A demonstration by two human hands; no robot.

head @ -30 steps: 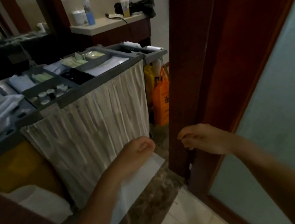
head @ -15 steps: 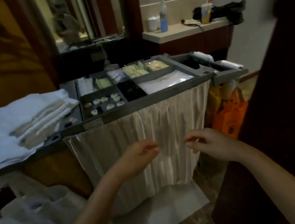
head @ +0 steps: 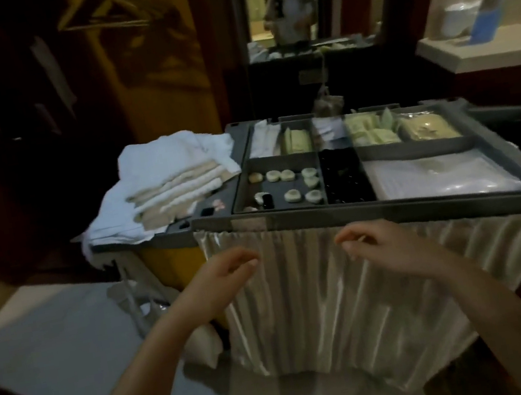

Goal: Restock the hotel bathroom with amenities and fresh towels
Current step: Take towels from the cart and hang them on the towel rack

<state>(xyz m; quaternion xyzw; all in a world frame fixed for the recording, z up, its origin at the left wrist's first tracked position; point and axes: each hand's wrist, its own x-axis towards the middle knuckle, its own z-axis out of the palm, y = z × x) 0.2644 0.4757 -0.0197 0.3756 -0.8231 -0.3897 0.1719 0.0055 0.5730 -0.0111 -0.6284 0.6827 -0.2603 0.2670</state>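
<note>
Left grip (head: 230, 269) and right grip (head: 367, 241) now nearer cart tray (head: 359, 211) — empty.

Matt grey plastic tray (head: 389, 206), shiny pleated curtain (head: 340, 305), terry towels (head: 173, 184).

open air lying above the cart tray (head: 393, 210), towel stack (head: 172, 181) crowding its left end, pleated curtain (head: 340, 305) covering the front

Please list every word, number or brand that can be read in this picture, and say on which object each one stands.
No text can be read here.
Label on the blue bottle: too blurred to read.
Print on the green packets: too small to read.
</note>
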